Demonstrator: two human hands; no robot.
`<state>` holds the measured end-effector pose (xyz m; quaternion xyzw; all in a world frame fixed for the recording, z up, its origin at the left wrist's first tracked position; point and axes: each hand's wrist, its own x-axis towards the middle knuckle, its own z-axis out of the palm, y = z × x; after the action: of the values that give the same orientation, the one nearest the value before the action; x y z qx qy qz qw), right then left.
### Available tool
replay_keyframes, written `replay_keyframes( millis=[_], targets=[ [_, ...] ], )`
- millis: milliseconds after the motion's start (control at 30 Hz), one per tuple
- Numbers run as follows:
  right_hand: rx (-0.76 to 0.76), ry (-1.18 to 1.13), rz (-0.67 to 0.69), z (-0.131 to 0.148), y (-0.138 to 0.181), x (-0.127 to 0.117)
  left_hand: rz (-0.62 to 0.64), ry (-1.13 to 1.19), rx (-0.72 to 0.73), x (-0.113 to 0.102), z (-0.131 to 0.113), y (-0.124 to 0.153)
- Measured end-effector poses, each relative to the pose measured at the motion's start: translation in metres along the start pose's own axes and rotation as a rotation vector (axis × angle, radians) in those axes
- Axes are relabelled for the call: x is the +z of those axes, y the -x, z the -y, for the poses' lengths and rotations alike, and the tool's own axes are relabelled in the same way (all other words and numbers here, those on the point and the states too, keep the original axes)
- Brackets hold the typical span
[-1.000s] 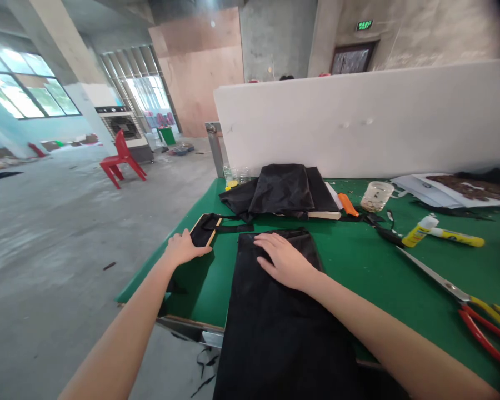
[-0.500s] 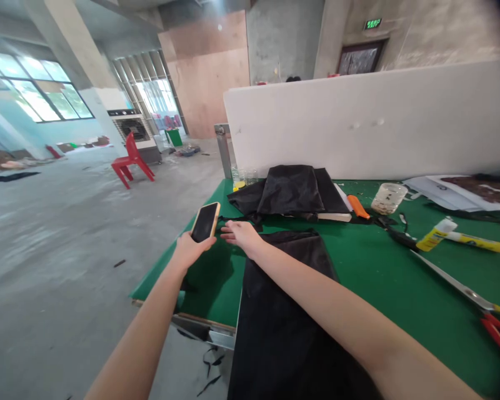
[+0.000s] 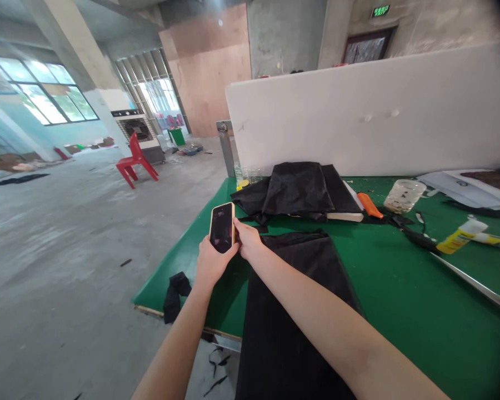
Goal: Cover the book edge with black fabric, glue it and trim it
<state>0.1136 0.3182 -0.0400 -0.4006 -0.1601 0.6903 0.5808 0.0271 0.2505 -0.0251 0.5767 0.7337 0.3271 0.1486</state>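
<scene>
Yellow-cased, the phone [image 3: 222,226] is held by the left hand [image 3: 212,260] above the left part of the desk [image 3: 400,272], left of the near black cloth [image 3: 281,341], the right hand [image 3: 249,240] touching its right edge, grip unclear.

Bare hands [image 3: 214,260] — bare forearms [image 3: 308,303].

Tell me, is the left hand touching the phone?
Touching. The head view plainly shows the left hand gripping the phone around its lower end.
</scene>
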Motion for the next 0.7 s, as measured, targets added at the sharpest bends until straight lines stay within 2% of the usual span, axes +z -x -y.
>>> replay_keyframes(
  millis=[167, 300, 700],
  targets=[
    [0.054, -0.003, -0.009, 0.003, 0.001, 0.001, -0.047, -0.071, 0.018, 0.003, -0.002, 0.002],
    [0.109, 0.009, 0.049, 0.005, 0.004, 0.003, -0.098, -0.15, 0.048, 0.006, 0.004, 0.0],
    [0.168, -0.023, 0.123, 0.006, 0.004, 0.004, -0.111, -0.197, 0.061, 0.011, 0.01, 0.001]
  ],
)
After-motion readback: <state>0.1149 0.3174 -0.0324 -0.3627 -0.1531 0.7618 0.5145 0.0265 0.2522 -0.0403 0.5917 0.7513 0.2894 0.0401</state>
